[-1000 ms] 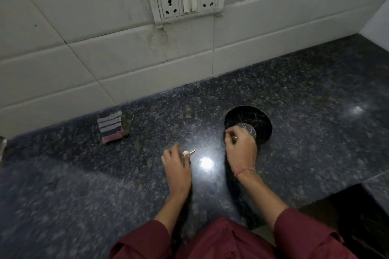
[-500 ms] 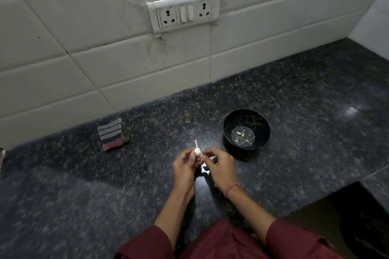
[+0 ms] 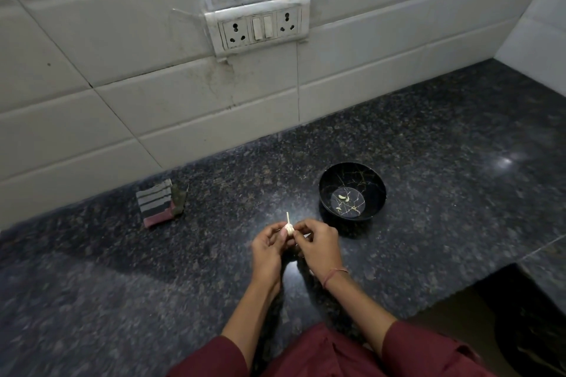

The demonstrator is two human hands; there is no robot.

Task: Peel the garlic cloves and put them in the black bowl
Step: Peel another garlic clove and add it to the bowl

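A small white garlic piece [image 3: 288, 227] with a thin stem pointing up sits between my two hands above the dark granite counter. My left hand [image 3: 268, 249] holds it from the left, fingers curled round it. My right hand [image 3: 318, 246] pinches its right side with thumb and fingertips. The black bowl [image 3: 330, 180], with gold crack lines, stands just right of and beyond my hands. Peeled cloves [image 3: 343, 198] and small bits lie on its bottom.
A folded striped cloth [image 3: 157, 206] lies on the counter to the left, near the tiled wall. A socket panel [image 3: 260, 29] is mounted on the wall above. The counter [image 3: 459, 162] ends in a cut-out with a dark opening [image 3: 520, 315] at the lower right.
One second ago my right hand was at the bowl's rim while my left held the garlic alone. The right hand came back left and now pinches the garlic together with the left.
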